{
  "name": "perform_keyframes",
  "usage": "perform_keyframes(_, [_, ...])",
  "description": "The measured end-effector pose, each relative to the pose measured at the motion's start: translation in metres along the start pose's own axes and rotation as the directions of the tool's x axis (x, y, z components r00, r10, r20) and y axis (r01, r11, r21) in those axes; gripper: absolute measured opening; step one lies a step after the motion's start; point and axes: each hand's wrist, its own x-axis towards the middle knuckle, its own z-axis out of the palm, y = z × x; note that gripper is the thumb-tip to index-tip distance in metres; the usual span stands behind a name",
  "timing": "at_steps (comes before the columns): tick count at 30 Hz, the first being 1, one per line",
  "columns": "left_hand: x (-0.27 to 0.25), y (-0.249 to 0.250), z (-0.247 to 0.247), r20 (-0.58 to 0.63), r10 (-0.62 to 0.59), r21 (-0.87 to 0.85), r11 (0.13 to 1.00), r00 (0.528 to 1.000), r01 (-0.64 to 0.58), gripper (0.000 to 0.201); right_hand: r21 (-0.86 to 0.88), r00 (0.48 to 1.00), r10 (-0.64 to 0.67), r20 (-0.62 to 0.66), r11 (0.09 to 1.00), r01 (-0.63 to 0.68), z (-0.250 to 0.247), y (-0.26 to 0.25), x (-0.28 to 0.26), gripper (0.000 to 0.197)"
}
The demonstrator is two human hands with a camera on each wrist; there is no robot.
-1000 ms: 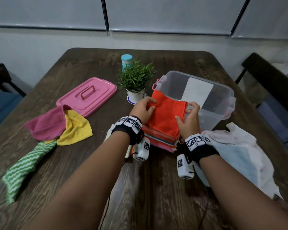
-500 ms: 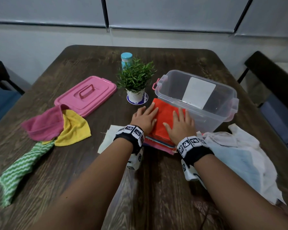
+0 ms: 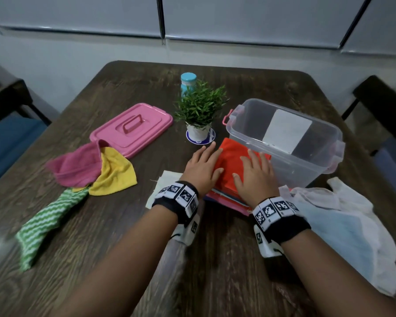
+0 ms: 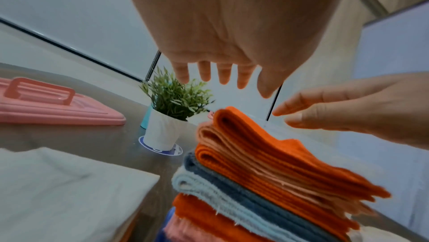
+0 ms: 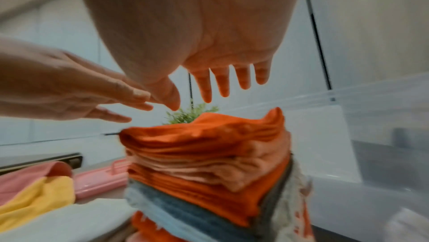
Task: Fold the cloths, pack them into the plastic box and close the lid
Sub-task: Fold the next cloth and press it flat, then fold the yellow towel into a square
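Note:
A stack of folded cloths [image 4: 267, 163] stands on the table against the front wall of the clear plastic box [image 3: 304, 170], with an orange cloth [image 3: 231, 156] on top. My left hand [image 3: 204, 165] and right hand [image 3: 254, 172] are spread flat over the orange cloth, fingers straight. In the wrist views the left hand [image 4: 223, 73] and the right hand [image 5: 223, 84] hover a little above the stack [image 5: 209, 154], holding nothing. The box has no cloths in it. Its pink lid [image 3: 133, 126] lies at the far left.
Loose magenta [image 3: 78, 165], yellow [image 3: 114, 177] and green striped [image 3: 46, 220] cloths lie at the left. A white and pale blue heap [image 3: 343, 225] lies right of the stack. A cream cloth [image 3: 167, 184] lies beside it. A potted plant [image 3: 200, 110] and bottle [image 3: 188, 82] stand behind.
A second ago both hands held the orange cloth raised by its far edge. They laid it flat on the stack and now stay spread over it.

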Motion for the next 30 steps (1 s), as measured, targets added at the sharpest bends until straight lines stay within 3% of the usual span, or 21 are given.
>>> perform_keyframes(3, [-0.040,-0.020,-0.006,-0.080,-0.003,-0.011,1.000,0.997,0.002,0.068,0.065,0.977,-0.142,-0.160,0.986,0.154,0.002,-0.023,-0.011,0.048])
perform_keyframes(7, [-0.093,-0.070,-0.008,-0.064,-0.146,0.072,0.986,0.987,0.150,0.069,0.131,0.936,-0.307,-0.175,0.935,0.331,0.013,-0.069,-0.018,0.043])
perform_keyframes(9, [-0.112,-0.100,-0.009,-0.022,-0.273,0.107,0.956,0.962,0.274,0.069,0.152,0.906,-0.397,-0.146,0.896,0.417,0.025,-0.092,-0.022,0.038])
perform_keyframes(12, [-0.131,-0.145,-0.015,0.014,-0.503,0.162,0.854,0.864,0.494,0.045,0.161,0.832,-0.554,-0.021,0.820,0.549,0.055,-0.116,-0.035,0.029])
perform_keyframes(14, [-0.138,-0.170,-0.018,0.062,-0.590,0.245,0.791,0.805,0.561,0.041,0.153,0.755,-0.651,0.084,0.757,0.636,0.077,-0.122,-0.048,0.023])
perform_keyframes(16, [-0.143,-0.192,-0.018,0.114,-0.626,0.306,0.761,0.772,0.572,0.040,0.150,0.676,-0.716,0.176,0.698,0.700,0.097,-0.122,-0.063,0.030])
perform_keyframes(19, [-0.142,-0.214,-0.018,0.186,-0.631,0.359,0.757,0.753,0.546,0.040,0.138,0.609,-0.729,0.312,0.669,0.730,0.119,-0.118,-0.081,0.034])
perform_keyframes(26, [-0.123,-0.234,-0.014,0.342,-0.589,0.408,0.795,0.732,0.449,0.061,0.201,0.598,-0.657,0.459,0.732,0.651,0.128,-0.107,-0.094,0.042])
perform_keyframes(30, [-0.114,-0.228,-0.009,0.254,-0.602,0.404,0.777,0.757,0.483,0.058,0.206,0.590,-0.625,0.511,0.755,0.622,0.121,-0.109,-0.094,0.044])
